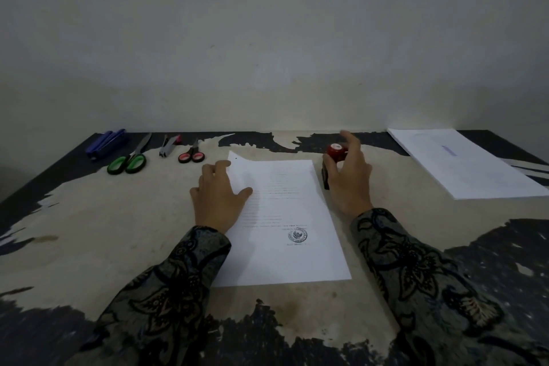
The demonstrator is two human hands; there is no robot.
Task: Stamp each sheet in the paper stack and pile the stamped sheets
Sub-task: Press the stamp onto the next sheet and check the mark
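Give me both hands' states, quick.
Left hand: open, resting flat on the sheet.
Right hand: fingers curled round the red-topped stamp, holding it.

Looks like a plain office desk: worn table [89, 217] against a bare wall [267, 38], stapler [105, 142], scissors [129, 157], paper stack [463, 166], a printed sheet [285, 217]

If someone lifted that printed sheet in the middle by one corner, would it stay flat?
Probably not. The sheet is one thin page and its far-left corner already curls up, so it would likely droop. It looks light: the left hand resting on it probably stops it sliding.
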